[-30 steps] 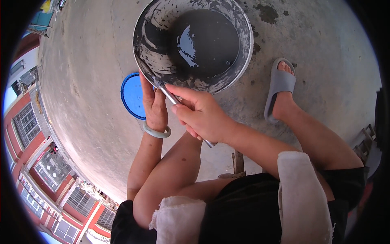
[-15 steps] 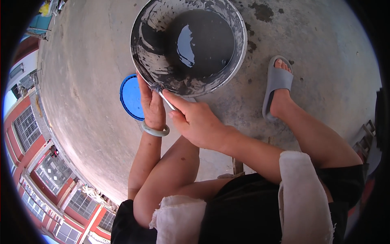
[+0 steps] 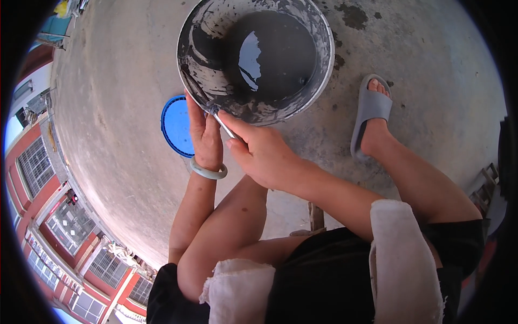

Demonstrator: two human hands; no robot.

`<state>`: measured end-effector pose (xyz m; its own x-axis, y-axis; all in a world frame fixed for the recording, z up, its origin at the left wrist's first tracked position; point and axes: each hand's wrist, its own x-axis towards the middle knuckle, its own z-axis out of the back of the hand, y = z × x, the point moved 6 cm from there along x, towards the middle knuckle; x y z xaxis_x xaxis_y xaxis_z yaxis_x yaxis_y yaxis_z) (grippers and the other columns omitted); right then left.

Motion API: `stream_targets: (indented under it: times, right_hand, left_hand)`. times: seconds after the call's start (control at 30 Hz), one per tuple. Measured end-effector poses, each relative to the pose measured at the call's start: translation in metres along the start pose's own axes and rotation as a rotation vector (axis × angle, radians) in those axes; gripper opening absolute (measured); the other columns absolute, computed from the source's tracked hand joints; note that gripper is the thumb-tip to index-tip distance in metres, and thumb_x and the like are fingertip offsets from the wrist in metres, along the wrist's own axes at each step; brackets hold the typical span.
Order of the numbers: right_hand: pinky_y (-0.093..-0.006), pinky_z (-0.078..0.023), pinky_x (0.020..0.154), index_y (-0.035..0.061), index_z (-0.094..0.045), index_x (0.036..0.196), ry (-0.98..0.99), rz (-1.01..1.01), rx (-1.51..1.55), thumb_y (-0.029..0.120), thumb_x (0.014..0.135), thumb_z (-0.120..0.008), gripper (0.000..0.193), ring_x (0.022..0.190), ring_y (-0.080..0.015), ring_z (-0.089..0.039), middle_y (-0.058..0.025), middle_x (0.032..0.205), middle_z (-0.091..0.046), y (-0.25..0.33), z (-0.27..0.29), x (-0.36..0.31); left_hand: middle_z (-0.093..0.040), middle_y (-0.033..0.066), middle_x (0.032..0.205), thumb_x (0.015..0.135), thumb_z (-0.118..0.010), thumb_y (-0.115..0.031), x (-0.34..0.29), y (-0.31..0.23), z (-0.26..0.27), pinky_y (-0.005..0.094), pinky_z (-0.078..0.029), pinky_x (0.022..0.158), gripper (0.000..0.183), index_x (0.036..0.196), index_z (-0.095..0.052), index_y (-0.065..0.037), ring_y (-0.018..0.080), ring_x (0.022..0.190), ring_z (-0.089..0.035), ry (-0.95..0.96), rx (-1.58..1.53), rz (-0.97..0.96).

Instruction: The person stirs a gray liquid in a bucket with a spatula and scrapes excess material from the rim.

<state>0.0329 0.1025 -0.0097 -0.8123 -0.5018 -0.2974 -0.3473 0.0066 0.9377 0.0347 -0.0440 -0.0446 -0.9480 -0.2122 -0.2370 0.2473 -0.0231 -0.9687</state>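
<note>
A wide bucket point(image 3: 327, 70) with a pale rim stands in front of me, its inner wall streaked with dark grey residue. Dark grey liquid point(image 3: 280, 54) fills its lower part and shows a bright reflection. My right hand point(image 3: 264, 154) is closed round a metal-shanked tool point(image 3: 225, 125), whose dark-smeared head lies against the near-left inside wall, just under the rim. The head's exact shape is hard to make out. My left hand point(image 3: 206, 137), with a pale bangle at its wrist, rests with fingers stretched along the bucket's outside wall. Some of its fingertips are hidden by the rim.
A round blue lid point(image 3: 175, 127) lies on the concrete floor point(image 3: 124, 108), left of the bucket. My foot in a grey slide sandal point(image 3: 371, 108) is planted at the right. Wet stains point(image 3: 353, 16) mark the floor beyond. Red-and-white buildings point(image 3: 59, 216) line the left.
The whole view has shifted slightly. My right hand and the tool have crept a little up and right along the bucket's rim. Both hands keep their places at the near-left side.
</note>
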Motion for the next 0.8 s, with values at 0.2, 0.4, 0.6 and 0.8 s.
stream_targets:
  times: [0.2,0.4,0.6,0.8]
  right_hand:
    - [-0.0352,-0.048,0.063,0.0024,-0.045,0.135,-0.061,0.122,-0.079,0.007,0.090,-0.051,0.046,0.064,-0.0268,-0.061,-0.0195,0.077,-0.061,-0.005,-0.006,0.001]
    - [-0.0417,-0.049,0.067,-0.0010,-0.046,0.132,-0.083,0.228,-0.221,0.005,0.088,-0.052,0.044,0.073,-0.0383,-0.063,-0.0247,0.084,-0.063,-0.003,-0.005,0.002]
    - [-0.0412,-0.050,0.069,-0.0003,-0.046,0.133,-0.079,0.162,-0.134,0.004,0.088,-0.051,0.045,0.078,-0.0376,-0.065,-0.0265,0.090,-0.063,0.003,-0.008,0.003]
    - [-0.0392,-0.051,0.073,0.0001,-0.046,0.133,-0.137,0.198,-0.116,0.004,0.088,-0.052,0.045,0.083,-0.0374,-0.065,-0.0275,0.094,-0.063,-0.005,-0.013,0.007]
  left_hand:
    - [-0.026,0.0113,0.151,0.092,-0.033,0.000,0.001,0.003,0.003,0.0309,-0.024,0.111,0.064,0.151,-0.008,-0.005,0.0206,0.135,-0.031,0.008,-0.024,0.028]
    - [-0.027,0.0099,0.150,0.095,-0.034,-0.002,0.001,0.003,0.003,0.0299,-0.026,0.109,0.062,0.151,-0.008,-0.006,0.0193,0.133,-0.032,0.033,-0.132,0.037]
    - [-0.031,0.0088,0.148,0.096,-0.036,-0.003,0.000,0.006,0.005,0.0292,-0.027,0.108,0.061,0.151,-0.011,-0.006,0.0177,0.131,-0.034,0.028,-0.101,0.022]
    - [-0.034,0.0088,0.146,0.096,-0.037,-0.004,-0.001,0.007,0.004,0.0287,-0.031,0.105,0.062,0.151,-0.009,-0.006,0.0182,0.128,-0.038,0.038,-0.170,0.070]
